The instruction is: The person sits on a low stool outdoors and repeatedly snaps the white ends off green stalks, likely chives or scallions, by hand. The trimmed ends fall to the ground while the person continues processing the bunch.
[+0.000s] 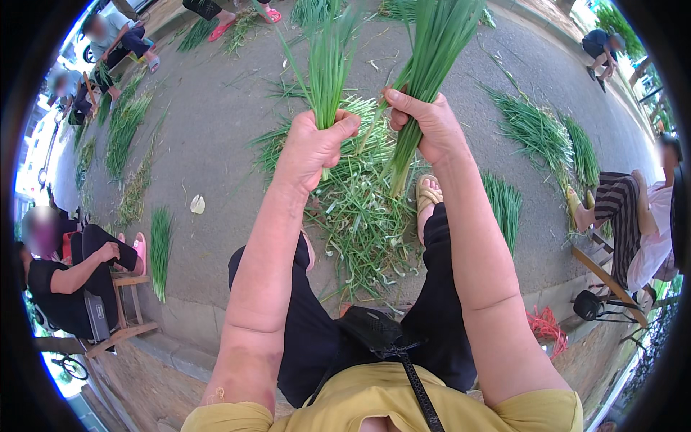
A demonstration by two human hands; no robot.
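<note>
My left hand (pixel 314 147) is closed round a bunch of long green garlic chives (pixel 330 79), whose leaves point away from me. In my right hand (pixel 425 126) is a second, thicker bunch of chives (pixel 446 50), gripped near its lower part with the pale stem ends hanging down. Both bunches are held up in front of me, apart from each other. Beneath them, between my feet, spreads a heap of loose chives and cut-off scraps (pixel 367 230). The tips of some fingers are hidden behind the stems.
Neat chive bundles lie on the pavement: one left (pixel 161 252), one by my right foot (pixel 502 209), more at right (pixel 533 129) and far left (pixel 126 129). Seated people (pixel 72 277) work around me. Red string (pixel 548 331) lies at lower right. A black bag (pixel 371 327) rests in my lap.
</note>
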